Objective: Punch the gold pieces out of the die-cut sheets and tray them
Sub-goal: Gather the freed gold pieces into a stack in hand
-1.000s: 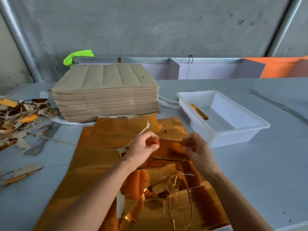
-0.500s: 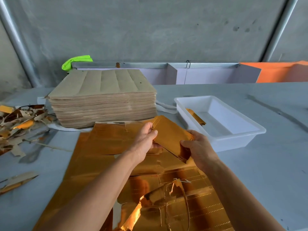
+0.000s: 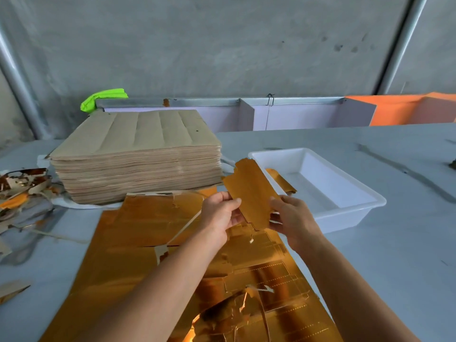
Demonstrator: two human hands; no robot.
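While both hands hold a freed gold piece [image 3: 251, 191] above the table [image 3: 394, 255], the step in hand looks like carrying it to the tray. Nearest, at six o'clock, lies the gold sheet [image 3: 148, 233], torn and partly punched, with dotted cut lines showing low down. Just above it the left hand [image 3: 219, 213] pinches the piece's left edge, thumb on the face, and the right hand [image 3: 293, 215] pinches its right edge. I would keep the piece flat, let the left hand go first, and slide it in long side parallel to the wall. At two o'clock the white tray [image 3: 345, 193] already holds one gold piece [image 3: 281, 181] against its left wall; stacking squarely on that one should prevent creases. At eleven o'clock stands the tall stack of brown sheets [image 3: 135, 164], with scraps [image 3: 22, 186] at nine.
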